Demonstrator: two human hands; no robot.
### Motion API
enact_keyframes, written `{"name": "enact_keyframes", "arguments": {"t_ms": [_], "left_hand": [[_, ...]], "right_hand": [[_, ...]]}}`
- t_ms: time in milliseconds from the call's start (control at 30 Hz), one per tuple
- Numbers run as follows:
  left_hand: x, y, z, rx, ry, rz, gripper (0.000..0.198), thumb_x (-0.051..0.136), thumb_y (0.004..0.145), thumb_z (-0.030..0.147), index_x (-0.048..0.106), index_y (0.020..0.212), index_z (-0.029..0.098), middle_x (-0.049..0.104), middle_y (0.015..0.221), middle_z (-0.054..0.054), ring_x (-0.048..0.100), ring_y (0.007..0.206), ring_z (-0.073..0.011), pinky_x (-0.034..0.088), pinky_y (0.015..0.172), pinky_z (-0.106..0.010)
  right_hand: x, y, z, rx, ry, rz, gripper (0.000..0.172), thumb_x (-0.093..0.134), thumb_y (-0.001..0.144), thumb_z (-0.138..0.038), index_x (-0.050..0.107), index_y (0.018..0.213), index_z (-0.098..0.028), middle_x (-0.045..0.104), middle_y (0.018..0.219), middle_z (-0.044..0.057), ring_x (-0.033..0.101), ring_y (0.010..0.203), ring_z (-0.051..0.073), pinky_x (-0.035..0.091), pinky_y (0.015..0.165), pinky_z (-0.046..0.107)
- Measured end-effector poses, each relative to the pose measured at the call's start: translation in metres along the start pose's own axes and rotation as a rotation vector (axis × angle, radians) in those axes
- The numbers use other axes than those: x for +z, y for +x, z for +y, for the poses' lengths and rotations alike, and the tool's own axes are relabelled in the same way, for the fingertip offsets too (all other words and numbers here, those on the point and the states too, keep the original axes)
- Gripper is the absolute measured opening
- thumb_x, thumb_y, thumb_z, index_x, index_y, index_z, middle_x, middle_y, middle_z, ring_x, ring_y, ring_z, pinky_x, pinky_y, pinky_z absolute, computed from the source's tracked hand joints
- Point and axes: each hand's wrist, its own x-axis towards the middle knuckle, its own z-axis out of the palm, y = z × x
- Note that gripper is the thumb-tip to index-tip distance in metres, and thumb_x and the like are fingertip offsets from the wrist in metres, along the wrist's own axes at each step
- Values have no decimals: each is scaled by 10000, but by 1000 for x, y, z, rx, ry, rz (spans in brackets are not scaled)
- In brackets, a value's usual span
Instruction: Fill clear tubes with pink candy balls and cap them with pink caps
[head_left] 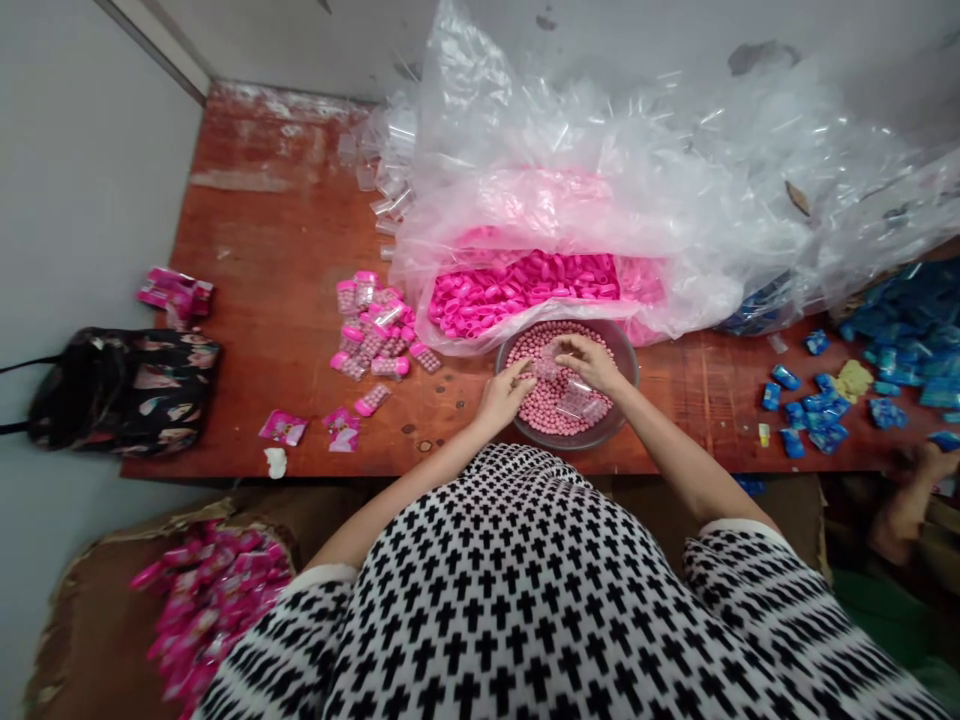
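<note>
A grey bowl [631,378] of small round pink balls [541,412] stands at the table's front edge. Over it, my left hand [510,392] has its fingers bent around one side of a small clear plastic container [546,362]. My right hand [589,362] pinches the same container from the other side. Part of that container is hidden by the fingers. A second clear container [583,400] lies on the balls below my right hand. Left of the bowl is a pile of filled clear containers with pink caps [375,325].
Behind the bowl, a large clear plastic bag [480,200] holds loose pink caps [525,285]. Pink wrapped packets [217,590] fill a carton at lower left. A patterned bag [142,390] sits at the table's left end. Blue packets [821,410] and another person's hand [934,460] are at right.
</note>
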Motion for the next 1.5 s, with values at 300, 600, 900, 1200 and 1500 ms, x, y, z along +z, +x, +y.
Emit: {"name": "enact_keyframes", "arguments": {"t_ms": [300, 600, 900, 1200, 1500], "left_hand": [[-16, 8, -10, -12, 48, 20, 293, 582, 806, 253, 672, 1071, 166, 678, 1105, -90, 638, 956, -209, 472, 915, -356], [-28, 3, -28, -70, -38, 116, 310, 575, 801, 233, 661, 1087, 149, 685, 1074, -103, 640, 965, -225, 485, 908, -388], [-3, 19, -14, 1, -58, 49, 368, 593, 793, 234, 624, 1151, 158, 661, 1120, -100, 654, 935, -221, 502, 893, -378], [6, 18, -6, -48, -160, 66, 327, 556, 820, 201, 630, 1131, 133, 688, 1048, -89, 674, 825, -180, 555, 783, -341], [-18, 13, 2, 289, 437, 35, 168, 581, 838, 217, 715, 926, 166, 718, 917, -82, 663, 831, -175, 508, 801, -285]], "right_hand": [[4, 30, 14, 84, -883, -192, 273, 350, 875, -99, 610, 962, -96, 620, 964, 168, 530, 968, 243, 409, 865, 400], [55, 42, 26, 36, -574, -306, 201, 441, 831, -124, 582, 973, -105, 648, 967, 102, 578, 878, 166, 442, 793, 276], [33, 5, -3, 218, 506, -36, 299, 685, 671, -343, 569, 882, -167, 624, 826, 3, 590, 717, 131, 501, 692, 293], [22, -2, -20, 60, 272, 11, 379, 606, 790, -373, 537, 1118, -197, 649, 936, 37, 615, 797, 161, 519, 716, 321], [-6, 19, -30, -205, -748, -369, 304, 448, 880, -150, 572, 1157, -147, 603, 1131, 135, 526, 1063, 234, 433, 888, 351]]}}
